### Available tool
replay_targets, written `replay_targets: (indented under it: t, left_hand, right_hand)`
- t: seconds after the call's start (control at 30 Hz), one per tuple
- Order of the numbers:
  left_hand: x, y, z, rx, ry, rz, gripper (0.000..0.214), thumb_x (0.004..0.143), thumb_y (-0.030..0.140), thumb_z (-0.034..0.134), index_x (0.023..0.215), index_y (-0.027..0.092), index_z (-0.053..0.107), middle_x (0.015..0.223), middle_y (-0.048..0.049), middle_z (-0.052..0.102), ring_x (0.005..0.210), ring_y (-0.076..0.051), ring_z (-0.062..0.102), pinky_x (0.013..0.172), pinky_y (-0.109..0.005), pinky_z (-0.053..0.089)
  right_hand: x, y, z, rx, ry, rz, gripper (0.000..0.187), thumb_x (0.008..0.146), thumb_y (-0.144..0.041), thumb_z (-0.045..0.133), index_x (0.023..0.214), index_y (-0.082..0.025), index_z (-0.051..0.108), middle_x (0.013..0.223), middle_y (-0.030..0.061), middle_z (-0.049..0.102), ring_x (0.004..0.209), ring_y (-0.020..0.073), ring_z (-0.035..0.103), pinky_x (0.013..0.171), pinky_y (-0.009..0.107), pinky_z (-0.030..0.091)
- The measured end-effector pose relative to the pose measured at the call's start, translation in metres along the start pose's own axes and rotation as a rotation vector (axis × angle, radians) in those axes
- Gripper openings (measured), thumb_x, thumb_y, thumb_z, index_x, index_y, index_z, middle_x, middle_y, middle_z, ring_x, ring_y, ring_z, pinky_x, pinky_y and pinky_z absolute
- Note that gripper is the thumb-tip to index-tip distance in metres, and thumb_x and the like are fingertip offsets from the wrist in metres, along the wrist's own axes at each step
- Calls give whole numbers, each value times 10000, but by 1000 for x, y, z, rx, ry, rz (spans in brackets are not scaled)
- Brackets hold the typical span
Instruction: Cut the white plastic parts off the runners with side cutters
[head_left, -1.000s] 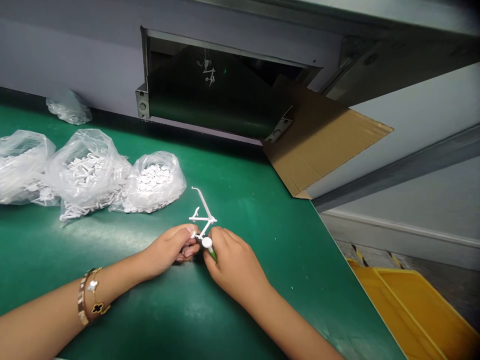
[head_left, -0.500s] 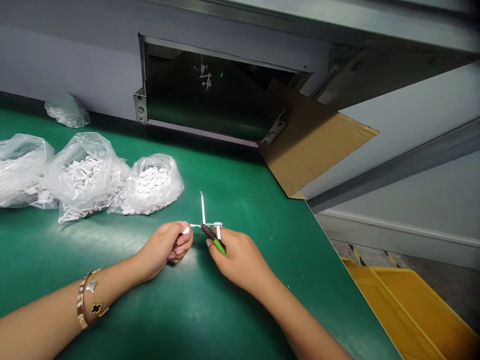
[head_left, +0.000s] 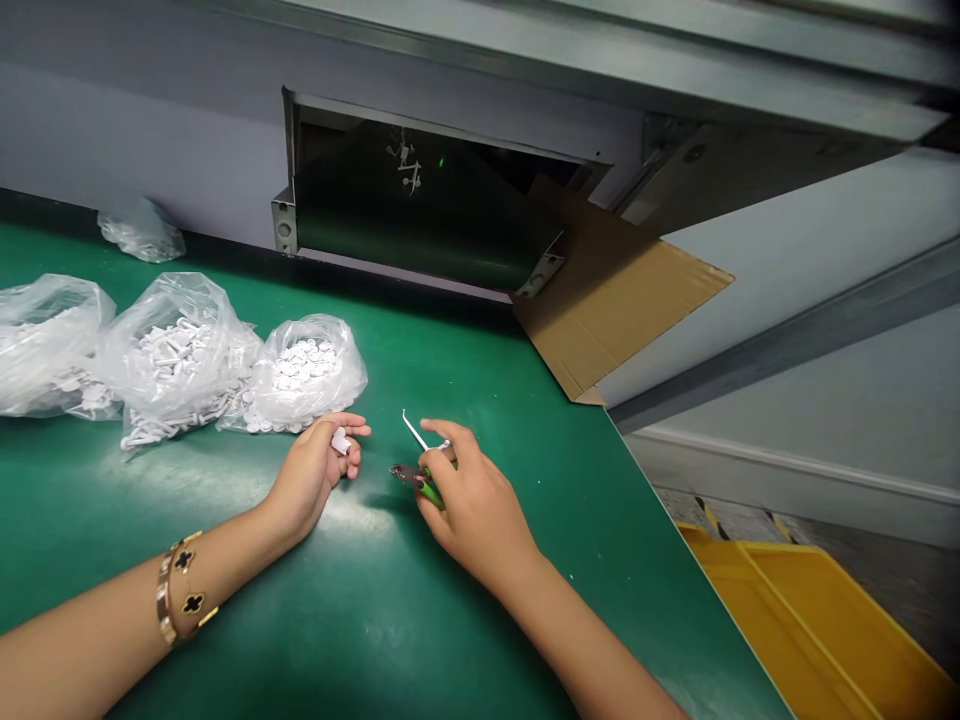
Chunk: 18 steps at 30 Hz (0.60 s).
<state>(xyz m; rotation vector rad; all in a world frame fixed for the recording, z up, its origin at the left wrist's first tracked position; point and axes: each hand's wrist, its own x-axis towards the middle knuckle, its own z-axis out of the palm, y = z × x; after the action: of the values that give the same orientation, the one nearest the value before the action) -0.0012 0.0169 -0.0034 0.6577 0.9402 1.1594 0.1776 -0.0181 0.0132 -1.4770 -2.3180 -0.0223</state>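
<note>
My left hand [head_left: 306,468] keeps a small white plastic piece [head_left: 341,441] between thumb and fingers, with the fingertips partly stretched out. In my right hand [head_left: 476,505] are side cutters with green handles [head_left: 430,492] and dark jaws [head_left: 405,473], which point left toward my left hand. A thin white plastic sprue [head_left: 412,430] sticks up from the same hand; its lower end lies among the fingers. Nothing joins the two hands. Just beyond my left hand sits a clear bag of round white pieces [head_left: 304,365].
More clear bags of white parts [head_left: 176,350] line the left of the green table [head_left: 360,620]. A conveyor belt [head_left: 420,240] comes through a wall opening, with white sprue pieces [head_left: 405,165] on it. Cardboard [head_left: 615,300] leans beside it. A yellow bin [head_left: 825,620] stands beyond the right edge.
The white sprue that stretched between my hands has come away from my left hand. My left hand moved slightly left and up, fingers loosening. The sprue now leans toward the left from my right hand.
</note>
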Motion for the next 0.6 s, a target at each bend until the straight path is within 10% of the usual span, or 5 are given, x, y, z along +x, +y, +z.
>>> replay_targets:
  t: [0.27,0.4,0.6]
  left_hand:
    - [-2,-2,1,150,-161,-109,153,781,266,461,684,149,476,591,45,417,433,-35,307,422,-168,248]
    - [-7,-5,3,386,-238,-103,189,792,292,411,669,158,462,568,45,408,440,-50,309,424,-174,229]
    - [5,-9,-10,709,-77,241,186,835,347,401,796,188,488,640,36,420,545,-98,381,510,-211,322]
  right_hand:
    - [5,4,6,246,122,209,146,808,-173,432,671,-212,397,643,-15,461,568,120,460,535,228,387]
    - [5,8,6,261,258,178,75,800,-175,453,839,-194,514,1095,115,490,763,159,528,677,314,458]
    - [6,20,27,174,-40,55,399,813,-174,462,1204,-257,475,1357,93,381,1056,241,474,860,430,432]
